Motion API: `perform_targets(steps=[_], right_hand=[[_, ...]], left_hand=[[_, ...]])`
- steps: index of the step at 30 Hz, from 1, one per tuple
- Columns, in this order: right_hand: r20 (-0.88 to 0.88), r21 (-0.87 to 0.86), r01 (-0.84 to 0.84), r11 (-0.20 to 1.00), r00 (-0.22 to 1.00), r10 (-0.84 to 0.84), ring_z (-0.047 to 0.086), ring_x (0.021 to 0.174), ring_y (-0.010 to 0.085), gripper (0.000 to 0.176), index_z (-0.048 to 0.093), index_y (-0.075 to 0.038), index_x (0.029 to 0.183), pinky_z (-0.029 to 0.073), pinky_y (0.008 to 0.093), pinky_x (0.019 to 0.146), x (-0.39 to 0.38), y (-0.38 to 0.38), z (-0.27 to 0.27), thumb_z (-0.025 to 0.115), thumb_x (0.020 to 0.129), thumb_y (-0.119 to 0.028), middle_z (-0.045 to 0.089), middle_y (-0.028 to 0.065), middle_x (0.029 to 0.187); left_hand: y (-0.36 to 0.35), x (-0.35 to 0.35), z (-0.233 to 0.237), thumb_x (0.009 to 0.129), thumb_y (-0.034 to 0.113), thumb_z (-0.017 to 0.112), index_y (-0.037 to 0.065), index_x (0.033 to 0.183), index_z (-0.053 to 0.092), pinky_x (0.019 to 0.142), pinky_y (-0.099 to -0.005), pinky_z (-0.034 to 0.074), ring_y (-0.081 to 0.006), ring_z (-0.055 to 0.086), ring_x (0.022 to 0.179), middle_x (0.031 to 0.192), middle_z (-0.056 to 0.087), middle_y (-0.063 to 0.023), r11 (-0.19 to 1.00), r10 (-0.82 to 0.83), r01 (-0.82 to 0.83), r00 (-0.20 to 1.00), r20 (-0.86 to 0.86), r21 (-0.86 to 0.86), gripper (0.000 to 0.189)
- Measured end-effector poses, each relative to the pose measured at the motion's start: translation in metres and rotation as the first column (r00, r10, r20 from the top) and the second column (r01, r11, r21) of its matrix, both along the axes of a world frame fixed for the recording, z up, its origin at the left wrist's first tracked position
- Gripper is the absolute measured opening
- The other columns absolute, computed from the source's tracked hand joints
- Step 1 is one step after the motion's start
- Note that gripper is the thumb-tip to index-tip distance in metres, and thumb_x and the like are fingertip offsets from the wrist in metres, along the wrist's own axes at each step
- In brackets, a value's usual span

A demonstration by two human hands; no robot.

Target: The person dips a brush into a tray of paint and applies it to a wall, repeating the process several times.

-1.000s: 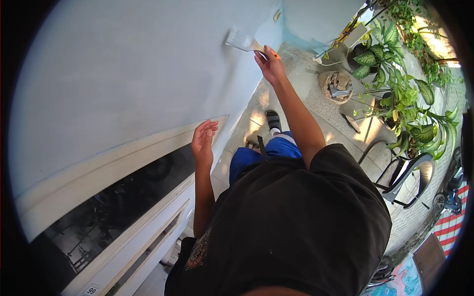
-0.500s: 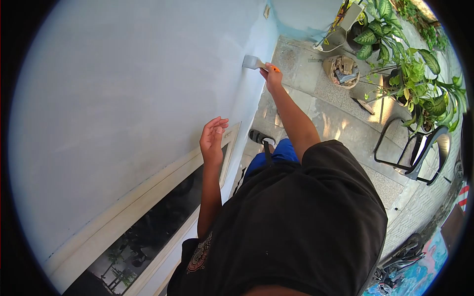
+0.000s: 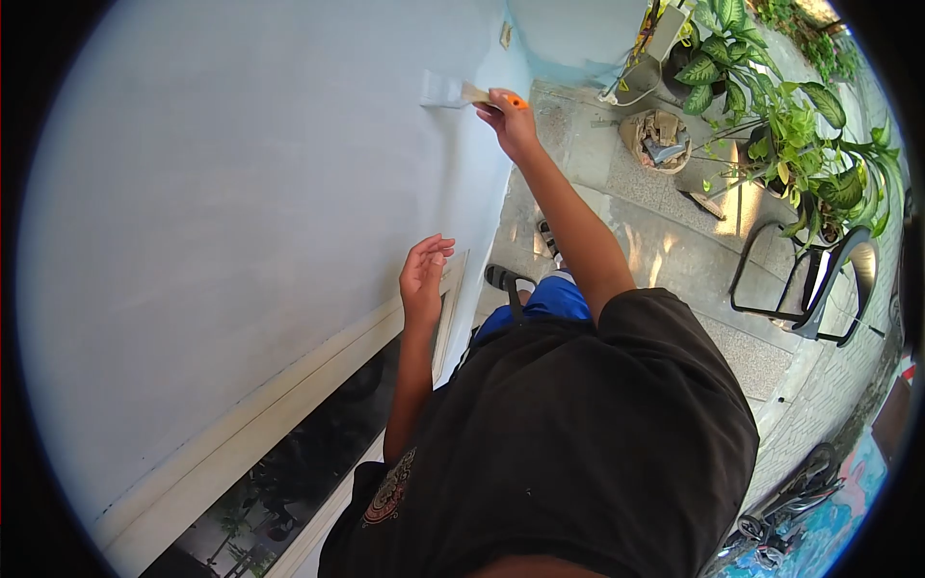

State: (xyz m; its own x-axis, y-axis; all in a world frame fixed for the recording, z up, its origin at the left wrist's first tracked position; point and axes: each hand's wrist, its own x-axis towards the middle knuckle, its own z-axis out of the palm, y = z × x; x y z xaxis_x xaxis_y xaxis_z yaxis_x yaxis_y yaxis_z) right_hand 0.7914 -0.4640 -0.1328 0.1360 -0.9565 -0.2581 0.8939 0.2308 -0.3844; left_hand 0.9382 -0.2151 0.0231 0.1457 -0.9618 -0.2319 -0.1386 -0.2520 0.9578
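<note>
My right hand (image 3: pixel 508 122) is closed round the handle of a paintbrush (image 3: pixel 474 93), a wide flat one with an orange handle end. Its pale, paint-coated bristles lie against the light blue-grey wall (image 3: pixel 241 173), close to the corner. Beside the wall, above the window frame (image 3: pixel 279 385), my left hand (image 3: pixel 424 274) is raised with loosely curled fingers that stand apart and hold nothing.
Past the corner, a bag (image 3: pixel 656 141) with crumpled contents sits on the tiled floor (image 3: pixel 655 226). Potted plants (image 3: pixel 785 144) line the right side, near a black-framed chair (image 3: pixel 805 284). A small switch plate (image 3: pixel 506 36) is set in the wall near the corner.
My right hand has moved the paintbrush left and slightly up across the wall, away from the corner. My left hand has shifted a little to the right and stays raised.
</note>
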Motion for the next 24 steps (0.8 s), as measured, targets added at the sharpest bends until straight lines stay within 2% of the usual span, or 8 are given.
perform_targets(steps=[2,7,11,15,17,18,20,24], right_hand=[[-0.160,0.202,0.101,0.974,0.985,-0.069,0.068,0.086,0.0253,0.017,0.059,0.000,0.099,0.058,0.0317,0.073,0.005,0.009,-0.058,0.066,0.087,-0.010,0.064,0.0120,0.093],[-0.409,0.378,0.208,0.902,0.912,-0.039,0.068,0.080,0.0238,0.015,0.062,0.000,0.097,0.061,0.0312,0.069,0.004,0.035,-0.132,0.067,0.085,-0.008,0.064,0.0125,0.093],[-0.282,0.228,0.176,0.958,0.953,-0.108,0.067,0.081,0.0224,0.015,0.063,0.001,0.097,0.060,0.0310,0.072,0.018,0.018,-0.068,0.066,0.087,-0.009,0.064,0.0123,0.094],[-0.272,0.135,0.122,0.983,0.959,-0.082,0.067,0.085,0.0241,0.014,0.062,-0.001,0.098,0.058,0.0334,0.077,0.001,0.009,0.017,0.065,0.087,-0.010,0.063,0.0115,0.095],[-0.070,0.052,0.078,0.996,0.995,-0.074,0.067,0.087,0.0254,0.017,0.060,-0.001,0.101,0.056,0.0321,0.078,-0.012,0.010,0.050,0.065,0.088,-0.011,0.063,0.0119,0.096],[-0.074,0.053,0.078,0.996,0.995,-0.074,0.067,0.087,0.0254,0.017,0.060,-0.001,0.101,0.056,0.0321,0.078,-0.016,0.009,0.057,0.065,0.088,-0.011,0.063,0.0119,0.096],[0.093,0.015,0.054,0.998,0.994,-0.055,0.067,0.089,0.0264,0.018,0.059,-0.002,0.103,0.054,0.0323,0.078,-0.019,0.009,0.067,0.064,0.089,-0.012,0.063,0.0126,0.098],[0.007,-0.008,0.002,1.000,1.000,-0.002,0.067,0.089,0.0262,0.018,0.058,0.000,0.103,0.056,0.0330,0.078,0.001,0.009,0.003,0.063,0.089,-0.010,0.063,0.0131,0.097]], left_hand=[[0.001,-0.001,0.000,0.095,0.009,0.051,0.000,0.122,0.052,0.091,-0.0314,0.044,-0.0181,0.058,0.101,0.112,0.063,-0.0128,0.999,0.032,-0.031,0.999,-0.039,0.015,0.029],[0.004,-0.001,0.000,0.095,0.008,0.051,-0.001,0.122,0.052,0.092,-0.0317,0.044,-0.0184,0.058,0.101,0.112,0.062,-0.0130,0.999,0.032,-0.032,0.999,-0.024,0.015,0.029],[0.004,0.001,-0.002,0.095,0.008,0.051,-0.001,0.122,0.052,0.092,-0.0323,0.045,-0.0187,0.058,0.101,0.112,0.062,-0.0134,0.999,0.034,-0.033,0.999,-0.027,0.034,0.029],[0.003,-0.002,-0.004,0.095,0.008,0.051,-0.001,0.122,0.052,0.093,-0.0326,0.045,-0.0188,0.058,0.101,0.112,0.062,-0.0137,0.999,0.028,-0.027,0.998,-0.051,0.032,0.029],[0.002,-0.004,-0.005,0.095,0.009,0.051,-0.002,0.122,0.052,0.093,-0.0324,0.044,-0.0188,0.058,0.101,0.112,0.062,-0.0138,1.000,0.017,-0.016,0.998,-0.054,0.025,0.029],[0.003,-0.005,-0.006,0.095,0.009,0.051,-0.002,0.122,0.052,0.093,-0.0324,0.044,-0.0188,0.058,0.101,0.112,0.062,-0.0138,1.000,0.018,-0.016,0.998,-0.058,0.027,0.029],[0.001,-0.005,-0.007,0.095,0.009,0.051,-0.002,0.122,0.052,0.093,-0.0324,0.044,-0.0187,0.057,0.102,0.113,0.062,-0.0139,0.999,0.011,-0.009,0.998,-0.055,0.040,0.029],[-0.002,-0.006,-0.003,0.095,0.009,0.051,-0.001,0.122,0.052,0.093,-0.0323,0.044,-0.0185,0.057,0.102,0.113,0.062,-0.0138,0.999,0.012,-0.010,0.998,-0.057,0.030,0.029]])
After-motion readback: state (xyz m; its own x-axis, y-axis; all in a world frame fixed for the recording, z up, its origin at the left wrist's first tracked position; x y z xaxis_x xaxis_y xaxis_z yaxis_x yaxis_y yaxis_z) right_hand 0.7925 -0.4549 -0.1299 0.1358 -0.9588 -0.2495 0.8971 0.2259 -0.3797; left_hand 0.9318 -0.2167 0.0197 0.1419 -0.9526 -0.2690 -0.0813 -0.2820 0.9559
